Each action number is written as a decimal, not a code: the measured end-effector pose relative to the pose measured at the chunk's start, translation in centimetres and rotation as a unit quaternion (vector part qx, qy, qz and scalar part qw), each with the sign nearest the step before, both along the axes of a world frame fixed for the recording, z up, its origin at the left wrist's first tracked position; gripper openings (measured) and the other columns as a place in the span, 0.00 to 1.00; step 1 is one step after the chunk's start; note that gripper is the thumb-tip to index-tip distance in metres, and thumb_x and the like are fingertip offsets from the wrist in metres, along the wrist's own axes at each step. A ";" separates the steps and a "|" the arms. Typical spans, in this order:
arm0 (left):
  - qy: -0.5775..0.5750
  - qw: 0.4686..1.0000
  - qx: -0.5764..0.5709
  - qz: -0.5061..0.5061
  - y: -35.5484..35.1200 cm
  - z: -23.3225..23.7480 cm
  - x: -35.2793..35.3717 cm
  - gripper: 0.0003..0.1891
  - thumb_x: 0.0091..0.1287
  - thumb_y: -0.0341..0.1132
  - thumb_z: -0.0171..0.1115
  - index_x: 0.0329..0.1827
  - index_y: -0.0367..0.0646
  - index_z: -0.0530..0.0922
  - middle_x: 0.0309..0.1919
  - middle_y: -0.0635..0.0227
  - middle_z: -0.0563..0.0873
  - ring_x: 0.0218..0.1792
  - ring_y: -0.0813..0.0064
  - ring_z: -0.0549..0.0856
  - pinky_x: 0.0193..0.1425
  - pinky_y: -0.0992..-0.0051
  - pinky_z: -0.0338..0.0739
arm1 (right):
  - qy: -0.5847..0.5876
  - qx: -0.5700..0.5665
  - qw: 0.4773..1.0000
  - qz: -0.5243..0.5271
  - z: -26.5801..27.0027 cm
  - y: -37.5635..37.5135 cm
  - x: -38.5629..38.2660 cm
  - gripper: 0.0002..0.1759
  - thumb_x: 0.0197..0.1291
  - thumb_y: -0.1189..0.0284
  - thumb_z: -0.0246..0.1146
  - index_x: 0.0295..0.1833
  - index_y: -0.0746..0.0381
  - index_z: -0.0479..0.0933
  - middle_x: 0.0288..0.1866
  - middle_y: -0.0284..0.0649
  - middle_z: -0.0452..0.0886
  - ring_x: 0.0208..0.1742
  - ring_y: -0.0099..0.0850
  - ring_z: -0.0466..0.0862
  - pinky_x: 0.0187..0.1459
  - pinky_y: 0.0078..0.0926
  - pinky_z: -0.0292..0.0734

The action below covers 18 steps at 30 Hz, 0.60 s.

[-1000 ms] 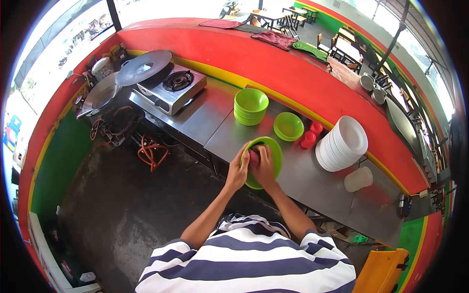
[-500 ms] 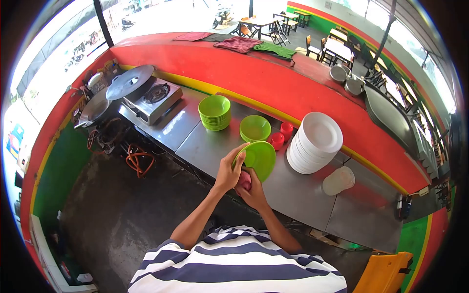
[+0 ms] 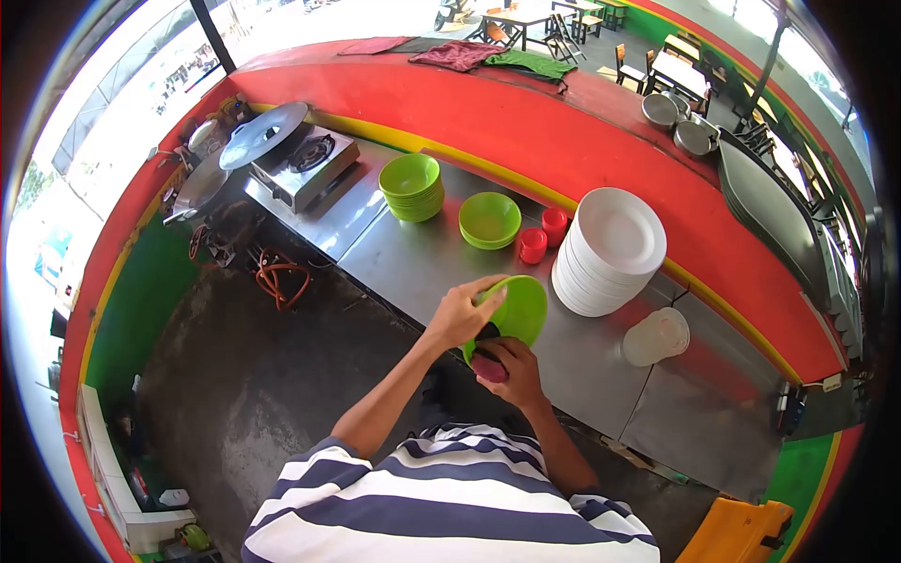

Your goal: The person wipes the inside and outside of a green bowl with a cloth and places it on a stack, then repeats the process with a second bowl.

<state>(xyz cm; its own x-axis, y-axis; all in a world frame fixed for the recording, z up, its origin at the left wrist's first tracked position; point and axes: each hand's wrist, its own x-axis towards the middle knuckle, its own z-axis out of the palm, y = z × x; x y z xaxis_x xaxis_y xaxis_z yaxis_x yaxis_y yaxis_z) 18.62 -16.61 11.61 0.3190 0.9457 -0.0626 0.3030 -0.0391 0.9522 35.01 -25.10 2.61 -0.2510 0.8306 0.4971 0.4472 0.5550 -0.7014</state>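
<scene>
Left hand grips the rim of one green bowl, thumb and fingers closed on it. Right hand: fingers closed around a maroon cloth, held against the lower part of the bowl. The bowl is tilted, off the steel surface, on the near left side of the white plate stack.

Work status: one bowl is in process, between hand and cloth. Other bowls stand nested in two stacks. Which of these have been wiped, and which have not, cannot be determined; a remaining count is therefore unavailable.

Containers, nearest first, located from the white plate stack:
- Translucent container: near side, to the right. Contents cannot be told.
- Two red cups: just beside it, to the left. Contents cannot be told.
- Low green bowl stack: left, beyond the cups. Bowls nest inside one another; the uppermost shows its inner face.
- Tall green bowl stack: farther left. Same nesting, more bowls.
- Two metal pots: beyond, to the right, on the red wall's ledge. Contents cannot be told.
</scene>
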 end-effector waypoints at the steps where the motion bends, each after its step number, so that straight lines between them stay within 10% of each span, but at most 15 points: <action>1: 0.016 0.999 0.028 -0.006 0.0 0.2 0.0 0.27 0.70 0.41 0.62 0.72 0.46 0.75 0.58 0.51 0.87 0.60 0.54 0.86 0.66 0.65 0.76 | 0.019 -0.004 1.000 0.004 -0.1 0.6 0.1 0.32 0.38 0.73 0.81 0.56 0.57 0.83 0.50 0.41 0.85 0.48 0.45 0.86 0.51 0.40 0.82; 7: 0.082 0.993 0.090 -0.004 -2.7 -1.7 0.2 0.47 0.57 0.37 0.61 0.84 0.52 0.55 0.79 0.52 0.66 0.72 0.43 0.73 0.74 0.55 0.71 | 0.158 -0.052 0.986 -0.003 -1.3 0.4 -0.3 0.28 0.42 0.75 0.78 0.54 0.60 0.83 0.45 0.42 0.86 0.46 0.44 0.88 0.49 0.39 0.84; 18: 0.099 0.995 0.015 -0.030 -1.2 0.4 -3.8 0.37 0.59 0.38 0.58 0.77 0.46 0.70 0.66 0.50 0.82 0.65 0.51 0.82 0.72 0.63 0.73 | -0.030 0.000 0.998 0.055 0.0 0.8 -0.6 0.34 0.39 0.73 0.82 0.58 0.56 0.83 0.56 0.38 0.84 0.54 0.42 0.85 0.57 0.37 0.81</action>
